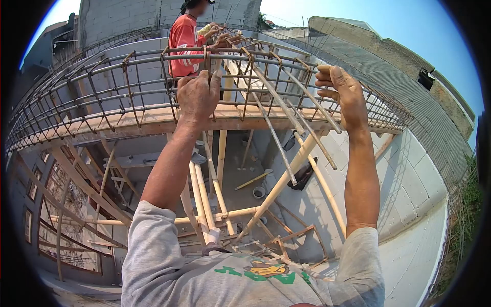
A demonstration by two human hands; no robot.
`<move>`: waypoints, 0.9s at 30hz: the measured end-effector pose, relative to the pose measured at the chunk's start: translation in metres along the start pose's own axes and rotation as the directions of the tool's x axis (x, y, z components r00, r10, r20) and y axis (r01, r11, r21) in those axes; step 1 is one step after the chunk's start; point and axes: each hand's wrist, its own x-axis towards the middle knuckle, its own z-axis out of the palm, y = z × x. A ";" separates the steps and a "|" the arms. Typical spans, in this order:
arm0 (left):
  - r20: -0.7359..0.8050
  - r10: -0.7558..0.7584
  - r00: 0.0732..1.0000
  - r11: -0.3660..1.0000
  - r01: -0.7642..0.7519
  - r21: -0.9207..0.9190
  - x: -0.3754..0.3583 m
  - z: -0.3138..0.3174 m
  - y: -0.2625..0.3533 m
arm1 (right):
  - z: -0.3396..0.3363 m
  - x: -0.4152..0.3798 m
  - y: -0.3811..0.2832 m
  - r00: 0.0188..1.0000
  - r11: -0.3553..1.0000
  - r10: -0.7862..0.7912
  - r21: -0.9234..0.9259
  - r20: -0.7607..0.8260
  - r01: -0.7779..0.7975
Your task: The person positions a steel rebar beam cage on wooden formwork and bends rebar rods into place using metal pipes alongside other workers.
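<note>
A long cage of steel rebar [135, 94], tied with square stirrups, spans the view above a wooden formwork board [138, 118]. My left hand [197, 100] is closed on the cage near its middle, knuckles up, with a rusty upright piece [207, 57] standing just above the fingers. Farther right, my right hand [343, 94] is raised beside the cage bars, its fingers bent and apart, pointing left. Between my hands, several loose steel bars [279, 100] slope through the cage and stick out toward me.
A person in a red shirt [184, 43] stands beyond the cage, hands on the bars. Below are bamboo poles [222, 158], a diagonal prop [279, 187] and a bucket [259, 192] on the floor far down. A block wall [404, 174] and corrugated roof [388, 87] lie right.
</note>
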 end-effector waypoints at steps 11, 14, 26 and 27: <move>0.001 0.063 0.998 0.997 -0.063 0.046 0.001 0.007 -0.012 | 0.036 -0.020 -0.058 0.958 0.814 -0.057 -0.543 0.283 0.208; -0.073 0.089 0.993 0.995 -0.086 0.048 -0.001 0.010 -0.015 | 0.029 0.000 -0.045 0.921 0.848 0.108 -0.518 0.374 0.111; -0.265 0.056 0.962 0.798 -0.203 -0.567 -0.069 -0.025 0.073 | 0.022 -0.017 0.011 0.980 0.970 0.108 0.198 0.167 -0.141; -0.248 0.118 0.961 0.753 -0.250 -0.609 -0.066 -0.027 0.086 | 0.021 -0.023 0.013 0.981 0.953 0.121 0.260 0.154 -0.158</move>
